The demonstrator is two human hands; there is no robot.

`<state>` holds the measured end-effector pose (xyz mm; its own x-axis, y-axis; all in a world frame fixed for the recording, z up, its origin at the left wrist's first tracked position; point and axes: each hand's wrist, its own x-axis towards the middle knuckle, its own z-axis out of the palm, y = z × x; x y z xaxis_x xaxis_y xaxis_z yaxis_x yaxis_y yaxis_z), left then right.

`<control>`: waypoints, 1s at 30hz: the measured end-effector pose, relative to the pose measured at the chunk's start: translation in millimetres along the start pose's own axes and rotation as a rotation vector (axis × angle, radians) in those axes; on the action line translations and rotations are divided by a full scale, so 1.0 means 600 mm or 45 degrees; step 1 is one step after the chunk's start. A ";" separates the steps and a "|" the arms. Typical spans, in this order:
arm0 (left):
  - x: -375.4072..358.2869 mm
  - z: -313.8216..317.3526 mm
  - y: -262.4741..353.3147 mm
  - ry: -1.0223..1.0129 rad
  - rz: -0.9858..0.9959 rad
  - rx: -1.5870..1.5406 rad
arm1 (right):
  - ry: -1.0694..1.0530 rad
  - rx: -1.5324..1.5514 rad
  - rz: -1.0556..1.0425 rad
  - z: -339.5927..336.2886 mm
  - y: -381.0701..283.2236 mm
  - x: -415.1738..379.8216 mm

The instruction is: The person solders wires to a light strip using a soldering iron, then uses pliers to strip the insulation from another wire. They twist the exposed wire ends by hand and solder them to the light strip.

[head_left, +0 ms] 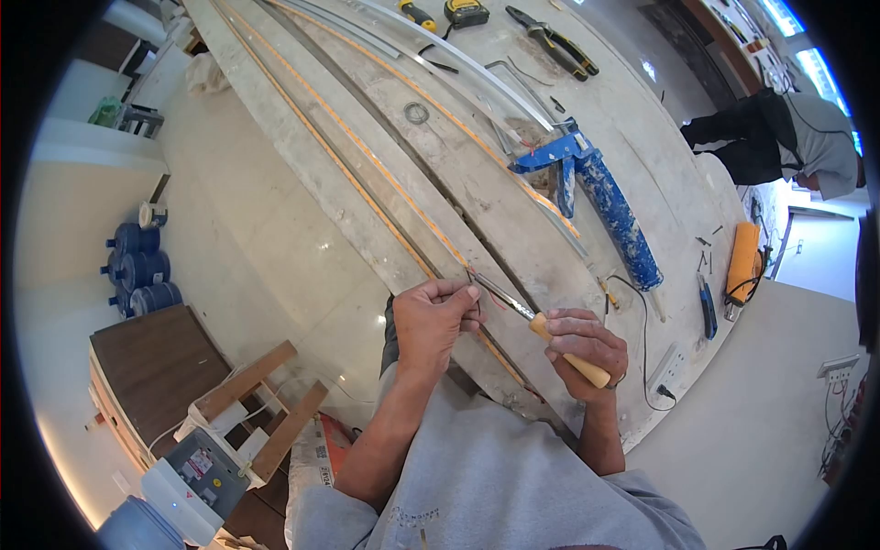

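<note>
My right hand (587, 350) is wrapped round the wooden handle of a soldering iron (513, 305). Its tip meets the end of an LED strip (403, 197) with an orange-yellow line, lying along the board. Close by, my left hand (433, 316) pinches a thin dark wire (478, 305) near that tip. A short red wire shows just beside the iron's shaft. Whether tip, wire and strip all touch is too small to tell. More LED strips (344, 165) run alongside on the long boards.
Right of my hands lies a blue caulking gun (623, 220). Pliers (555, 41), a tape measure (466, 12), a utility knife (707, 307), an orange heat gun (743, 261) and a power strip (667, 369) with cords rest on the table. Another person (779, 137) bends over at the far right.
</note>
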<state>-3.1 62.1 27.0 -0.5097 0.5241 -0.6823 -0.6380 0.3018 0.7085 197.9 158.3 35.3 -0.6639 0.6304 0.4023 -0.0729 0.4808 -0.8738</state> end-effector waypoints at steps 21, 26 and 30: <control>0.002 -0.003 -0.003 -0.012 -0.002 0.017 | 0.017 0.012 0.021 -0.004 -0.005 0.002; 0.001 -0.002 -0.002 -0.007 -0.007 0.013 | 0.051 0.005 0.009 -0.009 0.001 -0.001; 0.002 -0.003 -0.002 -0.005 -0.011 0.011 | 0.027 0.013 -0.002 -0.008 0.000 0.002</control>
<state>-3.8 61.1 24.9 -0.5019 0.5244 -0.6878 -0.6372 0.3135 0.7040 200.7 162.0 36.7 -0.6478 0.6426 0.4091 -0.0814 0.4755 -0.8759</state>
